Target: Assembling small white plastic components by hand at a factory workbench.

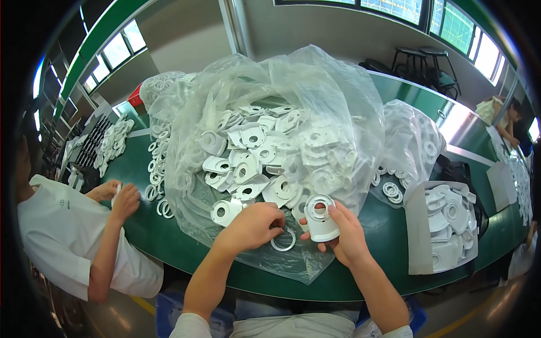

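Observation:
My right hand (348,236) is closed around a white plastic housing (324,230) with a round collar and a hole at its upper end. To its left, my left hand (255,226) has its fingers curled in a pinch at the edge of a thin white ring (283,241). The ring is low over the front of a clear plastic bag (301,265), and the fingertips partly hide its upper edge. Just beyond both hands, a heap of similar white housings (248,169) lies in the open bag.
On the right stands a carton (417,242) of white housings, with a bag of rings (414,135) behind it. Loose white rings (155,169) lie along the left on the green table (186,256). A co-worker (73,231) sits at the left, handling a small part.

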`<state>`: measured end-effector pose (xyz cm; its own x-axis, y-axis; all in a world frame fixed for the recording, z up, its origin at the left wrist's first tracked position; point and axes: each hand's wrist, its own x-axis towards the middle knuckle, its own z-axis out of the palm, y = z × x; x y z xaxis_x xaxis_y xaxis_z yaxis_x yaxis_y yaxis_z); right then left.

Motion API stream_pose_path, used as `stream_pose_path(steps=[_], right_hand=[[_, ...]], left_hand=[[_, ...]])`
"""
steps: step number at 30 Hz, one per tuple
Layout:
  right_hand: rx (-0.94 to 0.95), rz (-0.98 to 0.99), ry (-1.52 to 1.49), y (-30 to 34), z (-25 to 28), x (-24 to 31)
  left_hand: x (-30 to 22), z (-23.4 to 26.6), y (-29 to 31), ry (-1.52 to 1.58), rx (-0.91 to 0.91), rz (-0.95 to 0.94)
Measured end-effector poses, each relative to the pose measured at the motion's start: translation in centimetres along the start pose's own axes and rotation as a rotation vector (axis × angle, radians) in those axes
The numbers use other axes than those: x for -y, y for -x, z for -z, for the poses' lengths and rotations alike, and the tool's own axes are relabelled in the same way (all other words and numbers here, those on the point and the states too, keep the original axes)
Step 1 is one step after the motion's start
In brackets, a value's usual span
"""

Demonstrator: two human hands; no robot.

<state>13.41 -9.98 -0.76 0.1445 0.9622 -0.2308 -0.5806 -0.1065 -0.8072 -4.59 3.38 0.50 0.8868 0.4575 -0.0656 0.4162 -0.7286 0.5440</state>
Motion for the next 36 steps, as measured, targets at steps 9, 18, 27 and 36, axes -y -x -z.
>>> stream_pose_path(steps=[9, 18, 27, 36], right_hand=[[-0.043, 0.029, 0.077, -0.1, 0.2, -0.3], [-0.042, 0.034, 0.034, -0.1, 0.1, -0.3], [-0.014, 0.04, 0.058, 0.0, 0.0, -0.5], [0.008, 0.113, 0.096, 0.1, -0.1, -0.7]], left_hand=[[-0.1, 2.3, 0.3, 0.356, -0.023, 0.026], [0.0, 2.6, 0.9, 0.489, -0.079, -0.1], [-1.2, 1.0, -0.5, 0.333, -0.272, -0.139], [-1.3, -0.2, -0.6, 0.754, -0.151, 0.083]])
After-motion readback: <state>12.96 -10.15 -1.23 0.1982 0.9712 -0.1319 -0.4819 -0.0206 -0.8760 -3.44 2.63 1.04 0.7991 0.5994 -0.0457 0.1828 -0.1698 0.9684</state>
